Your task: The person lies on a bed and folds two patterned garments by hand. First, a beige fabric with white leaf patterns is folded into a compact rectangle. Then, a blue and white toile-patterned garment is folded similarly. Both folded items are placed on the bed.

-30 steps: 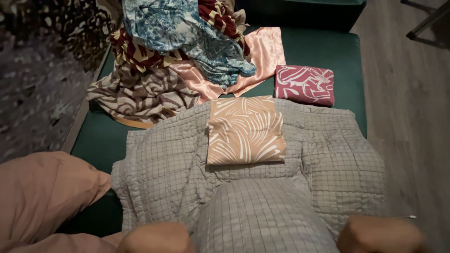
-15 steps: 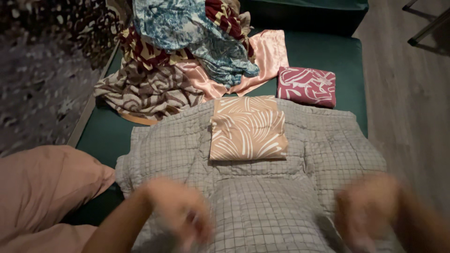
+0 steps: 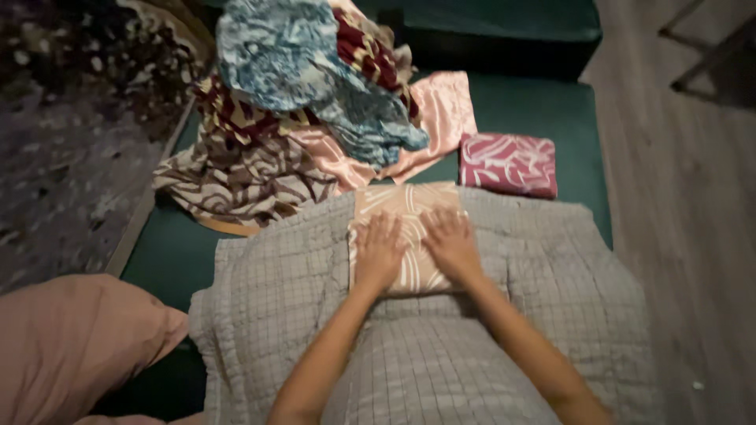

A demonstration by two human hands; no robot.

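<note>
- Head view, against a moment ago: both hands have come up from the bottom edge of the picture and landed on the folded tan cloth [image 3: 405, 206]; the cloth itself has not shifted on the grey checked quilt [image 3: 276, 283].
- Head view, the hands: the left hand [image 3: 380, 253] and the right hand [image 3: 450, 242] lie palm down side by side on the cloth, almost touching, fingers straight and only slightly fanned — pressing flat, pinching nothing.
- Head view, the cloth: it sits on the far middle of the quilt, its near half under the palms, its far edge and white leaf pattern showing beyond the fingertips.
- Head view, doing this well: to my eye this is a smoothing press, so I would keep the palms flat and push outward from the middle toward the edges — evenly, so the fold stays square and the soft quilt beneath does not bunch.
- Head view, around it: a folded maroon cloth [image 3: 508, 164] lies just beyond the quilt on the green cushion [image 3: 575, 118]; a loose heap of patterned fabrics [image 3: 307, 102] is piled at the far left; a pink pillow [image 3: 75, 338] lies near left.
</note>
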